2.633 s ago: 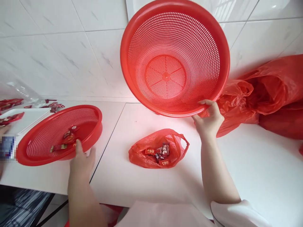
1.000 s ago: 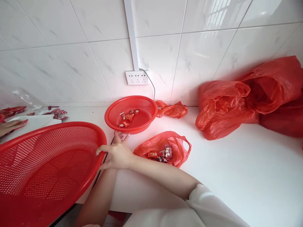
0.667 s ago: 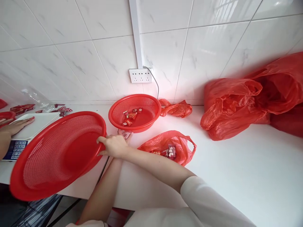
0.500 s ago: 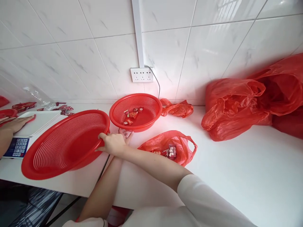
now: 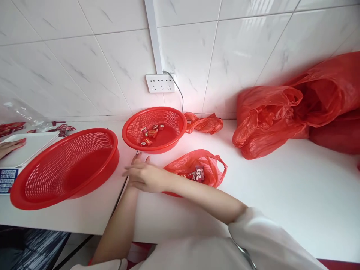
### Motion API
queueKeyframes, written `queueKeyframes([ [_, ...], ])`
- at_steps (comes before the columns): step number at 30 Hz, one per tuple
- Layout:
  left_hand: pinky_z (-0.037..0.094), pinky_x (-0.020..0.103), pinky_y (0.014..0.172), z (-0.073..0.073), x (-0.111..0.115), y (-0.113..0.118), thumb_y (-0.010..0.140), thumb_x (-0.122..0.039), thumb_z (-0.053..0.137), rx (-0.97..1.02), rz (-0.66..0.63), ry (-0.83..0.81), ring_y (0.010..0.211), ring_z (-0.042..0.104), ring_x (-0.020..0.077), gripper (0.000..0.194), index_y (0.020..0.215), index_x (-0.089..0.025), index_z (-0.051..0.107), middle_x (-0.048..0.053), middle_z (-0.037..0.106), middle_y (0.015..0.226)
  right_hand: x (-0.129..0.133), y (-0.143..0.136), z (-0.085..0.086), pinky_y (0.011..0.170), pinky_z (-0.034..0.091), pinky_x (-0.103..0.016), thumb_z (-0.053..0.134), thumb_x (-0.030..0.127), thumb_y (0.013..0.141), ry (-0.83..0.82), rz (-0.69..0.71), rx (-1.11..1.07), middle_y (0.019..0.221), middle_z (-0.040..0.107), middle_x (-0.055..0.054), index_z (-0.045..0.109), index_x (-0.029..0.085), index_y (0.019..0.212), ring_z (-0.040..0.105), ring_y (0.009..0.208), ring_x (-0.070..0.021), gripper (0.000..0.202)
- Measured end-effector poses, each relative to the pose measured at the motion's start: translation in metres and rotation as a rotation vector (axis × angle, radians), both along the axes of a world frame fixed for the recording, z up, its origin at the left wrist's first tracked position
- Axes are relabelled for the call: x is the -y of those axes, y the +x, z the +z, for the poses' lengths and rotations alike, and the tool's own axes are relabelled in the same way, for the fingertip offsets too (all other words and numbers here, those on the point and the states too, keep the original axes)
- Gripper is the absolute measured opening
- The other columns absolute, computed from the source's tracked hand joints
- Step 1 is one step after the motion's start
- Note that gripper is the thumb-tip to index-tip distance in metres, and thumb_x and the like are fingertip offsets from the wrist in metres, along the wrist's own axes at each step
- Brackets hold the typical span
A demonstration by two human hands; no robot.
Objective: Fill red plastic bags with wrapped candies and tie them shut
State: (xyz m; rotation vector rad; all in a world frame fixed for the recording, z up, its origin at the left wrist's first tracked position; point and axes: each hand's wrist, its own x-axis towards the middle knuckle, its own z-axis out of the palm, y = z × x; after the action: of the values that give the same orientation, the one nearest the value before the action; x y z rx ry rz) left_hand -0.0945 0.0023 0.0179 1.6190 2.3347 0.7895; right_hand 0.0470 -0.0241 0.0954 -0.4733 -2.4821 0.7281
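Observation:
My right hand crosses over my left wrist, its fingers loosely apart and nothing in them. Behind it, partly covered, is my left hand, with spread fingertips just below the small red basket. Several wrapped candies lie in that basket. To the left, a large red basket stands beside my hands, not touched, with no candies visible in it. Right of my hands an open red bag holds wrapped candies, partly hidden by my right forearm.
Another person's hand rests on a white scale at the far left. Behind it are a clear plastic bottle and red wrappers. A crumpled red bag and large red bags lie along the wall.
My right hand has let go of the large basket's rim and moved right relative to it. The view has shifted, so the baskets, bags and socket appear further left.

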Motion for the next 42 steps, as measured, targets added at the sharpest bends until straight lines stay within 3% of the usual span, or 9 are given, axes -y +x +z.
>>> queueKeyframes([
  [7, 0.045, 0.037, 0.072, 0.038, 0.053, 0.025, 0.084, -0.071, 0.032, -0.019, -0.169, -0.290, 0.090, 0.065, 0.0305, 0.059, 0.082, -0.025, 0.070, 0.008, 0.072, 0.086, 0.009, 0.141, 0.013, 0.113, 0.020, -0.053, 0.054, 0.033, 0.089, 0.110, -0.697, 0.368, 0.147, 0.040, -0.016, 0.043, 0.016, 0.138, 0.034, 0.138, -0.0277, 0.053],
  [12, 0.041, 0.032, 0.063, 0.043, 0.084, 0.045, 0.079, -0.070, 0.043, -0.071, -0.274, -0.457, 0.082, 0.065, 0.0279, 0.052, 0.084, -0.025, 0.067, 0.007, 0.072, 0.089, 0.008, 0.193, 0.008, 0.081, 0.047, -0.045, 0.055, 0.040, 0.088, -0.122, -1.081, 0.839, 0.105, 0.067, -0.023, 0.051, 0.007, 0.128, 0.064, 0.101, -0.0334, 0.053],
  [17, 0.040, 0.031, 0.063, 0.041, 0.084, 0.045, 0.080, -0.061, 0.048, -0.059, -0.314, -0.494, 0.080, 0.064, 0.0240, 0.042, 0.096, -0.025, 0.061, 0.004, 0.071, 0.092, 0.003, 0.218, 0.009, 0.056, 0.040, -0.029, 0.055, 0.030, 0.086, -0.144, -1.006, 0.812, 0.078, 0.069, -0.008, 0.069, 0.020, 0.080, 0.065, 0.074, -0.0221, 0.018],
  [22, 0.039, 0.029, 0.065, 0.054, 0.077, 0.043, 0.086, -0.044, 0.046, -0.026, -0.288, -0.260, 0.075, 0.060, 0.0196, 0.027, 0.082, -0.026, 0.065, 0.001, 0.068, 0.081, 0.004, 0.226, 0.035, 0.046, 0.038, -0.026, 0.057, 0.043, 0.085, -0.169, -0.998, 0.181, 0.059, 0.063, 0.000, 0.064, 0.022, 0.070, 0.058, 0.053, -0.0158, 0.027],
  [27, 0.043, 0.026, 0.065, 0.105, 0.060, 0.033, 0.080, -0.038, 0.059, 0.529, -0.220, 0.202, 0.067, 0.055, 0.0143, 0.017, 0.076, -0.022, 0.064, 0.000, 0.063, 0.077, -0.003, 0.228, 0.064, 0.041, 0.044, -0.024, 0.062, 0.043, 0.084, -0.148, -0.905, -0.673, 0.066, 0.064, -0.001, 0.063, 0.020, 0.080, 0.056, 0.046, -0.0107, 0.024],
  [30, 0.047, 0.026, 0.080, 0.143, 0.049, 0.035, 0.079, -0.030, 0.061, 1.017, -0.379, 0.394, 0.087, 0.060, 0.0160, 0.018, 0.065, -0.019, 0.061, 0.002, 0.064, 0.082, -0.009, 0.223, 0.068, 0.052, 0.054, -0.026, 0.067, 0.036, 0.081, -0.117, -0.810, -0.913, 0.076, 0.065, -0.001, 0.063, 0.022, 0.086, 0.063, 0.059, -0.0118, 0.015],
  [33, 0.045, 0.032, 0.094, 0.171, 0.042, 0.051, 0.082, -0.033, 0.058, 1.251, -0.601, 0.355, 0.115, 0.054, 0.0210, 0.017, 0.091, -0.021, 0.067, 0.004, 0.065, 0.109, -0.012, 0.213, 0.070, 0.065, 0.058, -0.029, 0.066, 0.033, 0.083, -0.059, -0.784, -1.026, 0.083, 0.064, -0.001, 0.062, 0.023, 0.092, 0.065, 0.069, -0.0125, 0.013],
  [38, 0.049, 0.037, 0.087, 0.178, 0.039, 0.096, 0.075, -0.034, 0.069, 0.975, -0.811, 0.170, 0.097, 0.062, 0.0220, 0.060, 0.132, -0.029, 0.048, 0.005, 0.064, 0.105, -0.003, 0.183, 0.077, 0.068, 0.058, -0.028, 0.065, 0.032, 0.084, -0.053, -0.652, -0.883, 0.083, 0.066, -0.001, 0.063, 0.021, 0.091, 0.065, 0.073, -0.0128, 0.013],
  [42, 0.049, 0.029, 0.075, 0.163, 0.041, 0.131, 0.076, -0.034, 0.071, 0.700, -0.834, 0.179, 0.088, 0.060, 0.0177, 0.039, 0.112, -0.024, 0.059, 0.004, 0.062, 0.100, 0.009, 0.162, 0.078, 0.076, 0.058, -0.031, 0.062, 0.027, 0.086, -0.126, -0.410, -0.697, 0.089, 0.070, -0.002, 0.066, 0.021, 0.094, 0.067, 0.082, -0.0147, 0.011],
])
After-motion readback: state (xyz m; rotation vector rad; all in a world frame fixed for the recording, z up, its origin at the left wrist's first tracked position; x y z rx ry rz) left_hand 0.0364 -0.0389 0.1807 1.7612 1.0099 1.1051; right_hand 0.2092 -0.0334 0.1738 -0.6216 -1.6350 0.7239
